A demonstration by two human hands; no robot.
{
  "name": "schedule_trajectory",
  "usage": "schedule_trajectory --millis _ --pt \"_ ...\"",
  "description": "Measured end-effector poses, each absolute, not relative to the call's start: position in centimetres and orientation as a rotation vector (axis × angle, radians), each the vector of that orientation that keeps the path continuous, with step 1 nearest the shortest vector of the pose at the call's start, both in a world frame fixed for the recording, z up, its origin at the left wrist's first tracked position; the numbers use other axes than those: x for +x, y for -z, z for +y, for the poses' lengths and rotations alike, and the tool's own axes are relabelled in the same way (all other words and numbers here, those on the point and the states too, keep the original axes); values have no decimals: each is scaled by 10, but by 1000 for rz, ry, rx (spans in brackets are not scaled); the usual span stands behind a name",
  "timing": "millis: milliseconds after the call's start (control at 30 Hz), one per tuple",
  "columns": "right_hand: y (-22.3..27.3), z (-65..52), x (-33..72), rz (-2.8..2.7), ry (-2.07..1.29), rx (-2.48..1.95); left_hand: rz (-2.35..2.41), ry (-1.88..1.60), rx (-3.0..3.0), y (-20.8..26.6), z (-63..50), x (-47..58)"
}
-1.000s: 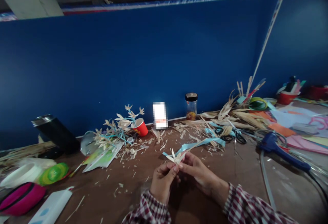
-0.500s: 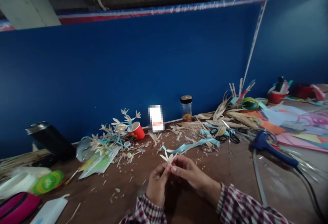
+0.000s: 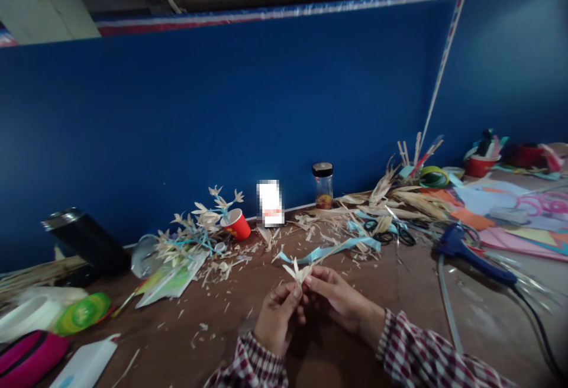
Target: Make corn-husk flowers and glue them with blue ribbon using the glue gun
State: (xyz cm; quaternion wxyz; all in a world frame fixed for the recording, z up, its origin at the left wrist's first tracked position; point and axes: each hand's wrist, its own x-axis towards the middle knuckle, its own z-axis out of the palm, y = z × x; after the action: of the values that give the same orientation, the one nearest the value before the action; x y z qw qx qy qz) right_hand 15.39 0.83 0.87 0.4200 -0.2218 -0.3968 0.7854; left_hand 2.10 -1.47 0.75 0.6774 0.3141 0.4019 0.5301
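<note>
A small pale flower of dried corn husk (image 3: 298, 272) is pinched between my hands above the near middle of the table. My left hand (image 3: 280, 311) grips its base with thumb and fingers, petals pointing up. From the right, my right hand (image 3: 341, 294) pinches the flower's side, its fingertips close to the left ones. Fingers partly hide the base. Just beyond lies a light blue paper strip (image 3: 323, 252). Finished husk flowers on blue stems (image 3: 190, 237) lie to the left, some in a tipped red paper cup (image 3: 237, 225).
Husk scraps litter the brown table (image 3: 239, 329). Scissors (image 3: 399, 231) and a blue glue gun (image 3: 474, 261) with its cord lie right. A lidded jar (image 3: 323, 187) and a blurred-out bright rectangle (image 3: 270, 201) stand by the blue partition. Far left are a black flask (image 3: 89, 243) and a pink pouch (image 3: 33, 355).
Both hands have shifted slightly right with the flower. The petals now stand more upright and closer together, and the right fingers have moved a little along its side.
</note>
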Motion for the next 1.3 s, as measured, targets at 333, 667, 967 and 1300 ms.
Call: schedule_trajectory --millis 333,667,967,1300 --pt "-11 9 153 -941 -1948 -539 824 -1134 686 -10 -17 21" --pt "-9 11 151 -906 -1900 -583 850 -1135 589 -11 -18 20" --pt "-7 9 148 -1017 -1816 -625 964 -1191 558 -6 -14 22" --pt "-12 8 152 -1061 -1848 -556 957 -1171 780 -4 -14 17"
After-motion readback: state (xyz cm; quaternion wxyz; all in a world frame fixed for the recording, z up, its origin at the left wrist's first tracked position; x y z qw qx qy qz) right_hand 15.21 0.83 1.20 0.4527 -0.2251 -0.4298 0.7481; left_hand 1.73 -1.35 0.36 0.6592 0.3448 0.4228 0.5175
